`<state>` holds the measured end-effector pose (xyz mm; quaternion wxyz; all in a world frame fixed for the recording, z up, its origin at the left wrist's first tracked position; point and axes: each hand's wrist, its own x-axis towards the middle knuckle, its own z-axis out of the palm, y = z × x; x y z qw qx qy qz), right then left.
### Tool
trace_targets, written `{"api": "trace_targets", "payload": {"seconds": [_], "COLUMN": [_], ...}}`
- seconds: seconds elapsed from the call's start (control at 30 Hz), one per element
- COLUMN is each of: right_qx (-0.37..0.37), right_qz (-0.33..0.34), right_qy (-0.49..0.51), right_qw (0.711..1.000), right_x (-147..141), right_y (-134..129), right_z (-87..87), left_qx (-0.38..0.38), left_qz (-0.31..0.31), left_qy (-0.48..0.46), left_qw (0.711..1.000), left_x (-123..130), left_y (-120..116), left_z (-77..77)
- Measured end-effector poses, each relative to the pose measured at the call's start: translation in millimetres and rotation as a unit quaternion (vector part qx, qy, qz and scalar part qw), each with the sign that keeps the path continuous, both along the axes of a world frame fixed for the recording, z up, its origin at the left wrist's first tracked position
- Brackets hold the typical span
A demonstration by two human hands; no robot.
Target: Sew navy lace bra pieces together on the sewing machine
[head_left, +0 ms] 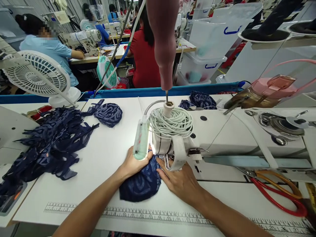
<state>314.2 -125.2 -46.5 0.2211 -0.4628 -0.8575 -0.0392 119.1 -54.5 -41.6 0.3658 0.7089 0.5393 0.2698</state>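
Observation:
A dark navy patterned fabric piece (140,184) lies under the head of a white sewing machine (222,131). My left hand (135,162) rests on the fabric's upper left edge, its thumb stretched toward the needle area; a clear greenish lamp (141,140) hides most of its other fingers. On the fabric's right side, my right hand (182,182) lies flat, thumb and forefinger extended beside the presser foot area. The machine head hides its other fingertips. Neither hand visibly grips the fabric. A coil of pale cord (171,121) sits on the machine head.
Navy fabric strips (54,141) heap at left, near a rounded fabric piece (108,114). More navy fabric (202,100) lies behind the machine. Red-and-orange-handled scissors (278,191) lie at right. A white fan (39,74) stands back left. A printed ruler (158,214) crosses the front. People sit beyond.

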Motion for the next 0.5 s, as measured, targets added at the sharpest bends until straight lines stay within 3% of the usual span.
{"api": "trace_targets", "payload": {"seconds": [0.27,0.5], "right_qx": [0.020,0.012], "right_qz": [-0.001,-0.008], "right_qy": [-0.026,-0.025], "right_qw": [0.999,1.000], "right_x": [1.4,-0.1], "right_y": [-0.4,-1.3], "right_z": [-5.3,-2.6], "left_qx": [-0.001,-0.012], "left_qz": [0.005,0.001], "left_qy": [-0.067,-0.062], "left_qw": [0.998,0.998], "left_x": [1.8,0.4], "left_y": [-5.2,-1.3], "left_z": [6.6,1.9]}}
